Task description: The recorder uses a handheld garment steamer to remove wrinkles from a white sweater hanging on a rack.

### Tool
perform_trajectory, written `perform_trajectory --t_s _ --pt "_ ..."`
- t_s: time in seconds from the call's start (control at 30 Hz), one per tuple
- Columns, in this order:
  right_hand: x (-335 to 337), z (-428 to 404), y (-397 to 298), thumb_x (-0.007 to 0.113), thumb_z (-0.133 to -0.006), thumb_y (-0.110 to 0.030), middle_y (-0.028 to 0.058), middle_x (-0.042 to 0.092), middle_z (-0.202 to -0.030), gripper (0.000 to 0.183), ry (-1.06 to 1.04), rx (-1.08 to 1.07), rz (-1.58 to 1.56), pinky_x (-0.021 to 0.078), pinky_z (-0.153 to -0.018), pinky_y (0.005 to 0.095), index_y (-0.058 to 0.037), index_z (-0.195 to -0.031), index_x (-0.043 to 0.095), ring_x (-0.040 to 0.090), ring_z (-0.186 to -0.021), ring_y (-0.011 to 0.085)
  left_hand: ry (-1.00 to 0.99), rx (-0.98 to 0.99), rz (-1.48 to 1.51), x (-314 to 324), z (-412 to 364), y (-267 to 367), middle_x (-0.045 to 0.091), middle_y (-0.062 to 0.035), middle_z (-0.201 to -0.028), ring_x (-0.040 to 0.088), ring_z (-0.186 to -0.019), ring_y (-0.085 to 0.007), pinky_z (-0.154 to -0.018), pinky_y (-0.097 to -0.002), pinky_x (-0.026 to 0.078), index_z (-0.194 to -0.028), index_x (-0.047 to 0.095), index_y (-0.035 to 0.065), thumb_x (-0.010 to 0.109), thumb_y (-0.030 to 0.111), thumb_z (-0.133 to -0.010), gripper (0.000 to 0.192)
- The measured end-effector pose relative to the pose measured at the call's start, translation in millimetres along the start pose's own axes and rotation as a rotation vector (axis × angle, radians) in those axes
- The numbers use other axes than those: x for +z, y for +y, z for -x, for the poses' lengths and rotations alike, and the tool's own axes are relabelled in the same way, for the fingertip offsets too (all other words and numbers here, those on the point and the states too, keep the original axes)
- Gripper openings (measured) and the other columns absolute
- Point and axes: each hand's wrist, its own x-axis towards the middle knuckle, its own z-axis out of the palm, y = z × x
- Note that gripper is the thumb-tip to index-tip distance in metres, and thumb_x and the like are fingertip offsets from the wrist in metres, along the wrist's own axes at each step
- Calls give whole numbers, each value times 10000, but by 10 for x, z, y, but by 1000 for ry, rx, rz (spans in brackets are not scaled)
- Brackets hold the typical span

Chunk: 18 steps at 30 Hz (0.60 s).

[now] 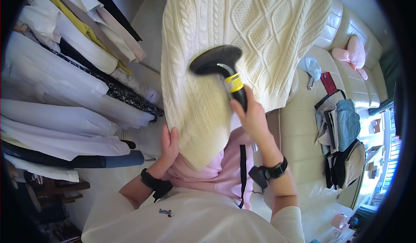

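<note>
A cream cable-knit sweater (201, 25) hangs in front of me, its upper part cut off by the top of the view. My right hand (253, 111) grips the black handle of a handheld garment steamer (216, 59) with a yellow label. The steamer's broad dark head is in front of the knit; I cannot tell whether it touches. At the sweater's left edge, my left hand (170, 142) pinches the fabric between thumb and fingers, low down near a ribbed end. Some fingers are hidden behind the knit.
Several garments (65, 77) hang on the left, close to my left arm. A cream leather sofa (299, 139) runs along the right, bearing folded clothes (347, 119), a dark red item (329, 83) and a pink plush toy (356, 52). A wooden stool (70, 187) stands lower left.
</note>
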Motion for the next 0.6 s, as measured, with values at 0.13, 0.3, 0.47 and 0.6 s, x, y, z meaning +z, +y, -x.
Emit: perform_trajectory --t_s 0.13,0.3,0.47,0.6 --pt "-156 -337 239 535 -823 -305 169 564 -626 455 154 230 -159 436 -490 368 -34 -1158 389 570 -513 285 -31 -41 -46 -52 23 -97 477 -78 -1048 437 -953 -119 -837 -252 341 -1142 379 -3 344 184 -922 291" --pt "-143 -186 304 520 -831 -320 136 545 -576 447 86 272 -216 428 -440 341 -34 -1145 380 550 -456 232 -15 -100 29 -21 2 -67 480 -74 -1052 439 -949 -112 -838 -246 342 -1156 371 3 348 199 -924 304" --pt "-34 132 -45 531 -814 -345 263 562 -773 492 -304 14 -172 434 -641 437 -56 -1172 357 556 -737 420 -23 -104 85 -27 0 -102 476 -74 -1064 445 -949 -120 -837 -248 348 -1160 368 1 353 197 -923 308" --pt "-91 -130 -38 531 -814 -339 262 563 -772 479 -250 47 -195 434 -642 433 -64 -1172 372 561 -738 413 -53 -12 -16 -92 18 -101 473 -77 -1081 444 -959 -124 -840 -245 346 -1155 374 -1 361 183 -918 301"
